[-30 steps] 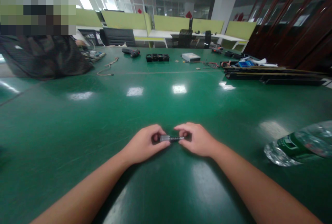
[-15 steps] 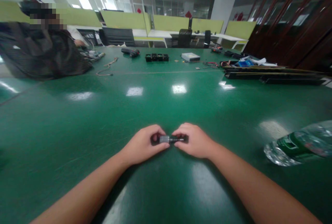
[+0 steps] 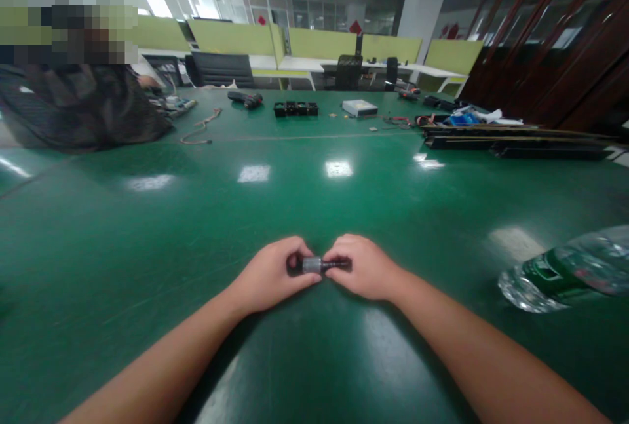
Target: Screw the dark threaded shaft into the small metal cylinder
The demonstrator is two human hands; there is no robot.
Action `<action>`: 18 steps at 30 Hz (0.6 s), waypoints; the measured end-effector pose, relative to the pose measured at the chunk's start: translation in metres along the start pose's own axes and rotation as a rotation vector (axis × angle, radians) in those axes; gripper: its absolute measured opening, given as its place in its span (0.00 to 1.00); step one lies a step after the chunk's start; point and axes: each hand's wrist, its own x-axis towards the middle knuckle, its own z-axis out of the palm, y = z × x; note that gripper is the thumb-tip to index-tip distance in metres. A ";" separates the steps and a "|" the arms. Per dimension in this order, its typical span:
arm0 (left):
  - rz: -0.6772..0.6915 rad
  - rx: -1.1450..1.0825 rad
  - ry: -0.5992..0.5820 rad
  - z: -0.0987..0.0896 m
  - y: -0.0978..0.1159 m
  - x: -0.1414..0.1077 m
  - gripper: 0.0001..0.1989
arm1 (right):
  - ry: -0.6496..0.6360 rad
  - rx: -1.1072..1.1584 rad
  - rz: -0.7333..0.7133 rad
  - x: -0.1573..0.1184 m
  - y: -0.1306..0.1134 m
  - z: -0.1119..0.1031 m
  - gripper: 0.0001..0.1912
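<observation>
A small black cylinder with a grey band (image 3: 312,265) lies level between my two hands, low over the green table (image 3: 275,208). The thumb and fingers of my left hand (image 3: 275,273) are closed round its left part and the grey band. My right hand (image 3: 366,267) pinches the thinner black right end. The fingertips of both hands almost meet at the middle of the cylinder. Fingers cover part of it, and its exact kind cannot be made out.
A clear water bottle with a green label (image 3: 555,273) lies on its side at the right. Farther back are a black fan-like block (image 3: 295,109), a pale box (image 3: 360,108), a cable (image 3: 199,129), and black strips (image 3: 521,142). A person sits at the far left behind a dark bag (image 3: 88,109).
My right hand has shifted slightly left toward my left hand, and less of the black right end shows. My left hand keeps its hold. The view has moved a little.
</observation>
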 end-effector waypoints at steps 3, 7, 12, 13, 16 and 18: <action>0.007 0.004 -0.003 -0.001 0.000 0.000 0.14 | -0.006 0.001 0.005 0.000 -0.001 -0.001 0.05; 0.011 -0.001 -0.002 -0.001 -0.001 0.000 0.14 | -0.010 0.001 0.013 0.000 -0.001 -0.002 0.05; 0.010 -0.004 -0.004 -0.001 0.000 0.000 0.14 | -0.014 0.008 0.012 -0.001 -0.001 -0.003 0.05; 0.010 -0.004 -0.005 -0.001 0.000 0.000 0.14 | -0.016 0.010 0.013 0.000 -0.001 -0.003 0.05; 0.012 0.002 -0.004 -0.001 0.000 0.000 0.15 | -0.017 0.009 0.016 -0.001 0.000 -0.003 0.05; 0.013 0.005 -0.003 -0.001 0.000 0.000 0.15 | -0.015 0.008 0.019 -0.001 0.000 -0.003 0.05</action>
